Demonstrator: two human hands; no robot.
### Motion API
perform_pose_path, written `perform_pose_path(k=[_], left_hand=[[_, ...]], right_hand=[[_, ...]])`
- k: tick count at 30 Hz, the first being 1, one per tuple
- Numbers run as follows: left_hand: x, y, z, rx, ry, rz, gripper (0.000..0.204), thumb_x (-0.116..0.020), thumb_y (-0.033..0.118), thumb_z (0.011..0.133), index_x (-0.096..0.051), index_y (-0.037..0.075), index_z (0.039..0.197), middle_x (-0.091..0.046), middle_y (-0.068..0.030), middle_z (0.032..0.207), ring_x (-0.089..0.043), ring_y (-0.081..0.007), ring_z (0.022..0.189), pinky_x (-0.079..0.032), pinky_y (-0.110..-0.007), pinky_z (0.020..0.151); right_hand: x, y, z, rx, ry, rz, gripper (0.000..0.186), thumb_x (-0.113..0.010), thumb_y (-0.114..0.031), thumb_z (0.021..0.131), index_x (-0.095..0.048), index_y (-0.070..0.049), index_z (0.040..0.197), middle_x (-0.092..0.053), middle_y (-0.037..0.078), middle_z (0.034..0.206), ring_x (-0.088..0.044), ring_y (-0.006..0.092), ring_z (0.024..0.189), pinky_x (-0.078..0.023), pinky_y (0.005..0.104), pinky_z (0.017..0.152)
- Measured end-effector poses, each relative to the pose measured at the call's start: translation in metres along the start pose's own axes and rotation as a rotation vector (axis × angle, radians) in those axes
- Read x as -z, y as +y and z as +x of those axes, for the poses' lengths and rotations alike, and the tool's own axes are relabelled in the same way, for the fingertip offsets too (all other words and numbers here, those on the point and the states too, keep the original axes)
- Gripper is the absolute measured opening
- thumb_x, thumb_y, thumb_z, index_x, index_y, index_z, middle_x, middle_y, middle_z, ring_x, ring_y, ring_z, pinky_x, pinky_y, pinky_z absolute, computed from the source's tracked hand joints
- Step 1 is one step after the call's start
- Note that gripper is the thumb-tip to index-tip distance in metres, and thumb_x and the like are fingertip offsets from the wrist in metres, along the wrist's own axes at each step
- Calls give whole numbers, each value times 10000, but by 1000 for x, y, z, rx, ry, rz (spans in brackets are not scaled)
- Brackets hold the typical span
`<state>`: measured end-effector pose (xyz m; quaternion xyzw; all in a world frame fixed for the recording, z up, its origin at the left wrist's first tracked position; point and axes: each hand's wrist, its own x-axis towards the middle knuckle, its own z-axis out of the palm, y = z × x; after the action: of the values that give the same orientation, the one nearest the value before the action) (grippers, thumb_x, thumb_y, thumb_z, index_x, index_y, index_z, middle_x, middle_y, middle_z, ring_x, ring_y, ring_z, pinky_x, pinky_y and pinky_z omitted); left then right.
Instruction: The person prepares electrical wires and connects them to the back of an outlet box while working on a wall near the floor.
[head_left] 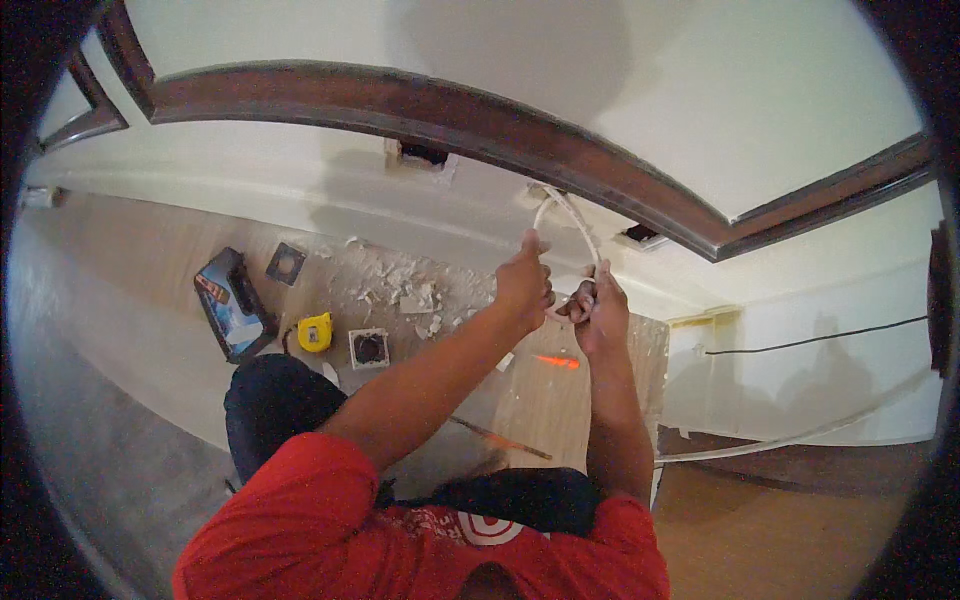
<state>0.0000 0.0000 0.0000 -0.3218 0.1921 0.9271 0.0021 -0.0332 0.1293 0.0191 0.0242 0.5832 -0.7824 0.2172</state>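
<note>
A white cable [577,222] comes out of an opening low in the wall, under the dark wooden trim, and bends into a loop. My left hand [523,285] is closed round the left side of the loop, thumb upward. On the other side my right hand [601,308] grips the same cable, its fingers curled close to the left hand. Between the two hands a short piece of the cable shows. Exactly how the fingertips press on it is hidden.
Broken plaster [400,285] litters the ledge along the wall. There lie a yellow tape measure [315,332], a black-and-blue case [236,305], a dark square plate [286,263], a white square box [369,348] and an orange object [557,361]. Another wall opening [422,155] is left; a black cable [815,340] hangs right.
</note>
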Motion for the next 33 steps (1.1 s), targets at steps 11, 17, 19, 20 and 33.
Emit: perform_pose_path(k=[11,17,19,20,33], left_hand=[[14,9,17,47,-49,69,450,-471,453,1000,-573,67,1206,-442,-12,676,-415,-117,529,-333,-290,461],[21,-1,39,-14,-47,-64,395,-457,436,1006,-588,92,1151,-511,-42,734,-479,-169,576,-415,-297,528],[16,0,32,-49,5,61,420,-473,449,995,-614,63,1087,-547,-59,750,-509,-190,590,-441,-323,530],[19,1,29,-63,40,124,436,-481,455,990,-627,49,1055,-565,-67,758,-524,-200,597,-453,-337,531],[38,21,31,-545,119,848,494,-588,437,912,-689,-5,715,-618,-130,574,-592,-243,517,-492,-439,580]], right_hand=[[-79,-13,34,96,138,-359,341,-510,-337,997,-517,-74,780,-437,-1,555,-396,105,394,-303,276,331],[-45,1,81,49,17,-520,370,-472,-363,997,-597,-15,995,-542,73,724,-485,157,518,-372,303,394],[-45,-16,73,-159,-21,-395,273,-489,-304,989,-558,-39,993,-512,46,778,-474,116,511,-335,264,353],[-56,-14,66,-90,-43,-431,338,-524,-410,963,-543,-76,917,-479,13,672,-443,105,464,-309,253,353],[-58,12,13,75,284,-109,360,-492,-386,1000,-536,-47,1115,-451,3,698,-431,137,557,-442,348,517]])
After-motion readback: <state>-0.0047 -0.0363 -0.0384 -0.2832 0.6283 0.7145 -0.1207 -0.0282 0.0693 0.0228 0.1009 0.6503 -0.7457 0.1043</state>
